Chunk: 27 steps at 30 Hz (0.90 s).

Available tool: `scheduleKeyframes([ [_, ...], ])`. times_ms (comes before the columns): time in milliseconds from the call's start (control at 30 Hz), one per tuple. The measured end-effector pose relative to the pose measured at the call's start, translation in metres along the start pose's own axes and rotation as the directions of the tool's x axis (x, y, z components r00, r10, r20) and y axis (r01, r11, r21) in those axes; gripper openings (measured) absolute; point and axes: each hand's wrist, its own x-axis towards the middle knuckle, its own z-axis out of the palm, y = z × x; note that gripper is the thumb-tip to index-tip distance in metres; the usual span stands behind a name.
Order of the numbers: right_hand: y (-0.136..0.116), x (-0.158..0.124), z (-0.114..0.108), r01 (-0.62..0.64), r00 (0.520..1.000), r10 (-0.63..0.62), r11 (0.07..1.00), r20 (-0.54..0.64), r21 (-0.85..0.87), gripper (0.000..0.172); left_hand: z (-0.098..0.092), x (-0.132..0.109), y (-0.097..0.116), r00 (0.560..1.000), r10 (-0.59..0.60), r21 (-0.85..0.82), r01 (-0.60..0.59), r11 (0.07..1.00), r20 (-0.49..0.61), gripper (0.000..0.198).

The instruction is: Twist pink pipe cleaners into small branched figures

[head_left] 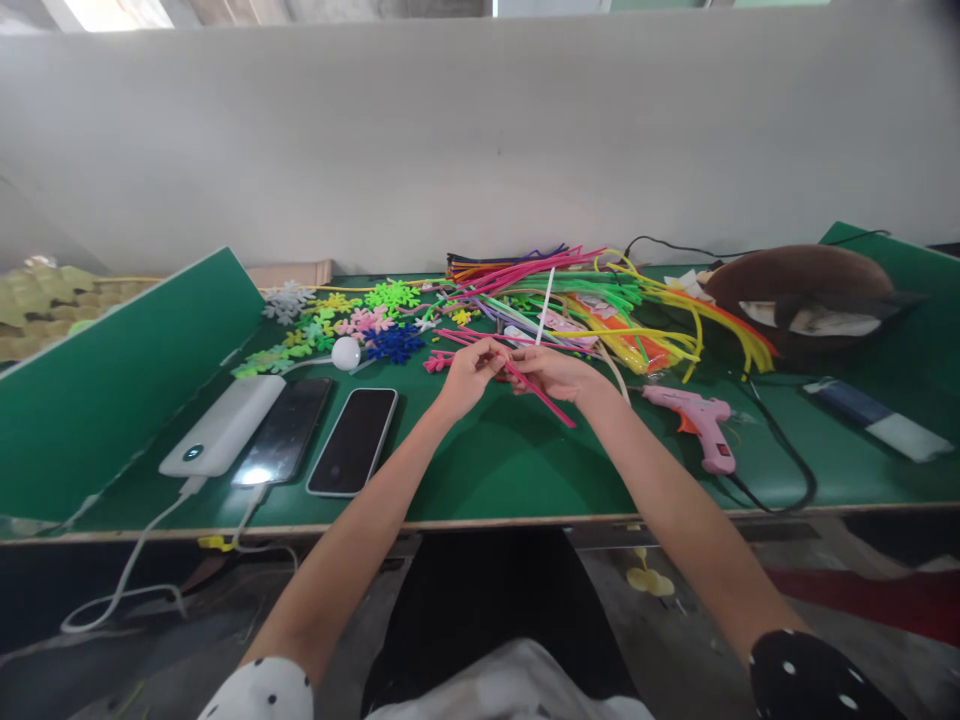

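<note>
Both your hands are at the middle of the green table [465,470], brought together with fingertips meeting; your left hand [474,375] has its thumb and fingers pinched on the magenta stems [551,404], and your right hand [551,371] closes its fingers round them from the right; the free ends slant out under your right hand, toward the near right, while the exact grip at the fingertips is too small to make out.

Just beyond your hands lie more loose magenta strips, and a thin white stick [546,305] rises at a tilt behind your right hand; farther off is a heap of coloured stems, with green stems [607,288] in the middle and yellow stems [679,345] bending out to the right.

To the far left of your hands sit branching snowflake shapes, a dark blue cluster [395,343] nearest you and a bright green cluster [393,296] behind it; nearer on the left, a white power bank [223,427], a dark phone [283,432] and a pale-edged phone [352,442] lie side by side; to the right of your right hand, well apart from it, a pink glue gun [694,415] lies flat, its nozzle pointing left.
</note>
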Motion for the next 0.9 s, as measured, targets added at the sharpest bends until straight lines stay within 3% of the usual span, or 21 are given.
scheduleKeyframes([
  [200,0.000,-0.002,-0.003,-0.038,0.999,0.037,0.999,0.025,0.023,0.023,-0.006,0.002,0.000,0.988,0.140,0.248,-0.120,0.961,-0.068,0.006],
  [467,0.000,-0.001,-0.011,-0.099,0.992,0.091,0.991,0.087,0.087,0.017,-0.008,-0.002,0.001,0.918,0.395,0.509,-0.352,0.786,0.026,0.008],
  [667,0.001,0.000,-0.015,-0.096,0.993,0.091,0.994,0.082,0.059,0.015,-0.008,-0.003,-0.006,0.853,0.517,0.556,-0.465,0.689,0.073,0.010],
  [900,0.000,-0.002,-0.010,-0.096,0.995,0.096,0.995,0.037,-0.010,0.015,-0.006,-0.003,-0.008,0.831,0.546,0.561,-0.503,0.658,0.105,0.014],
])
